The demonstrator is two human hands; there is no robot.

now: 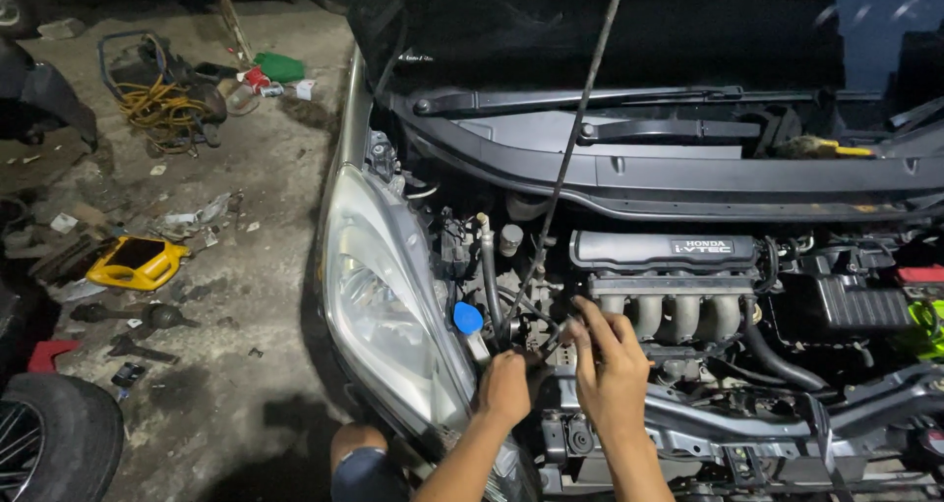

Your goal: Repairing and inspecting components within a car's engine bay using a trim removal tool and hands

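I look down into a car's open engine bay. My left hand is closed low at the front of the bay, near the black hoses and just right of a blue filler cap; what it grips is hidden. My right hand reaches in beside it with fingers spread, fingertips on a small dark part in front of the silver intake manifold. A thin hood prop rod rises from between my hands.
The headlight and bare front frame lie before me, my knee below. On the dirty floor to the left are a yellow container, a coiled yellow hose, scattered tools and a tyre.
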